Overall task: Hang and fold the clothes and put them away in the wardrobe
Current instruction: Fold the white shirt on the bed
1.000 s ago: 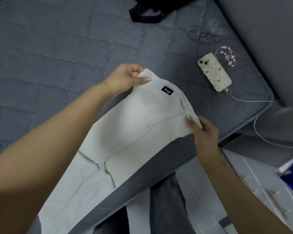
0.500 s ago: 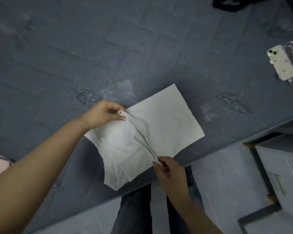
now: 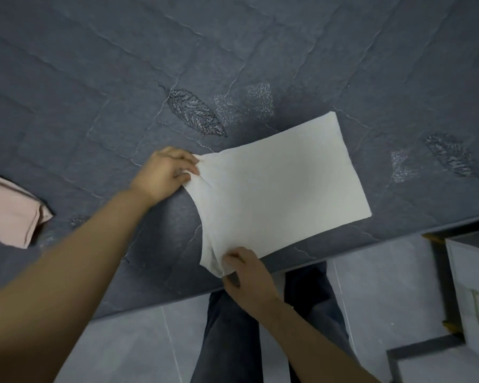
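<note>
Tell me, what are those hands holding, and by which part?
Both hold the folded white garment lying on the bed. The left hand pinches its far left corner; the right hand pinches its near left corner.

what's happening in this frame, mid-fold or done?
Mid-fold, it looks like. A person stands at a dark grey quilted bed with a white folded cloth garment lying flat near its edge. The left hand pinches the garment's far left corner and the right hand pinches the near left corner, both gathering that side. The rest of the garment is a neat rectangle. A folded pale pink garment sits further left on the bed.
</note>
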The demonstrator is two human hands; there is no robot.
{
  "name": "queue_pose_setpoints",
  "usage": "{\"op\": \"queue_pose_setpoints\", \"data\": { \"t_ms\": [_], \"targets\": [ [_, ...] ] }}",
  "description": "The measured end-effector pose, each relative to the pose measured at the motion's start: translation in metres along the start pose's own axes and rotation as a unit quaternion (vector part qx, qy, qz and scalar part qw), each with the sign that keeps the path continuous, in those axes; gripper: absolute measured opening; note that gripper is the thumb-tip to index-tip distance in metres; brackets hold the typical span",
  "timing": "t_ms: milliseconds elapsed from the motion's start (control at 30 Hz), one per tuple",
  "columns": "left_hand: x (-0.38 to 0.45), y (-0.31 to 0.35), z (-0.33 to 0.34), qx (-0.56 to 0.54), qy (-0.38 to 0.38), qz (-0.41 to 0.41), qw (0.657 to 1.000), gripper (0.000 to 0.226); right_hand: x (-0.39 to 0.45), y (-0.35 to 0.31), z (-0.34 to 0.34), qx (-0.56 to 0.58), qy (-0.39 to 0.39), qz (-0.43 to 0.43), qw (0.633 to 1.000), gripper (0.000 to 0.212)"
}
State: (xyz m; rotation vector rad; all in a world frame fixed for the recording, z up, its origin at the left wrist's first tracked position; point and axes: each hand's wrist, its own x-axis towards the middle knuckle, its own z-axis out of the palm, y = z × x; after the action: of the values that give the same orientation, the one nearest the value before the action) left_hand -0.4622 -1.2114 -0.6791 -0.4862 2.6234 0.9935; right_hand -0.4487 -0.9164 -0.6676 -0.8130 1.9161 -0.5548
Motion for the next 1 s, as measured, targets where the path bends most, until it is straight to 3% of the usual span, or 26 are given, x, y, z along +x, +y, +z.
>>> {"op": "queue_pose_setpoints", "data": {
  "t_ms": [100, 233, 333, 400, 467, 533, 600, 667, 800, 867, 933, 1000],
  "targets": [
    [-0.001, 0.010, -0.004, -0.002, -0.009, -0.063, 0.998, 0.033, -0.007, 0.011, 0.001, -0.147, 0.064, -0.064, 0.985, 0.057],
    [0.014, 0.012, 0.006, -0.080, 0.010, -0.144, 0.986, 0.042, 0.004, 0.024, 0.004, -0.282, 0.085, -0.051, 0.954, 0.092],
    [0.024, 0.013, 0.018, -0.068, -0.031, -0.184, 0.980, 0.055, 0.017, 0.030, 0.008, -0.335, 0.080, -0.040, 0.938, 0.099],
    [0.027, 0.016, 0.024, -0.042, -0.053, -0.192, 0.979, 0.046, 0.023, 0.030, 0.005, -0.326, 0.089, -0.041, 0.940, 0.093],
    [0.028, 0.019, 0.026, -0.051, -0.061, -0.202, 0.976, 0.033, 0.027, 0.030, -0.002, -0.229, 0.133, -0.069, 0.962, 0.074],
    [0.025, 0.029, 0.021, -0.157, -0.048, -0.247, 0.955, 0.035, 0.024, 0.026, -0.018, -0.042, 0.171, -0.074, 0.982, 0.050],
    [0.015, 0.044, 0.011, -0.295, -0.025, -0.278, 0.914, 0.043, 0.011, 0.022, -0.043, 0.146, 0.171, -0.026, 0.974, 0.032],
    [0.001, 0.063, -0.004, -0.373, -0.030, -0.258, 0.891, 0.043, -0.010, 0.014, -0.074, 0.261, 0.173, 0.027, 0.949, 0.022],
    [-0.033, 0.115, -0.041, -0.465, -0.107, -0.216, 0.852, 0.022, -0.063, -0.010, -0.144, 0.382, 0.227, 0.081, 0.892, 0.016],
    [-0.050, 0.143, -0.062, -0.510, -0.117, -0.222, 0.823, 0.022, -0.090, -0.028, -0.178, 0.412, 0.256, 0.099, 0.869, 0.019],
    [-0.065, 0.166, -0.083, -0.573, -0.113, -0.226, 0.780, 0.022, -0.114, -0.045, -0.205, 0.448, 0.265, 0.111, 0.846, 0.025],
    [-0.073, 0.184, -0.105, -0.656, -0.121, -0.226, 0.710, 0.028, -0.129, -0.057, -0.227, 0.481, 0.260, 0.109, 0.830, 0.024]
  ]
}}
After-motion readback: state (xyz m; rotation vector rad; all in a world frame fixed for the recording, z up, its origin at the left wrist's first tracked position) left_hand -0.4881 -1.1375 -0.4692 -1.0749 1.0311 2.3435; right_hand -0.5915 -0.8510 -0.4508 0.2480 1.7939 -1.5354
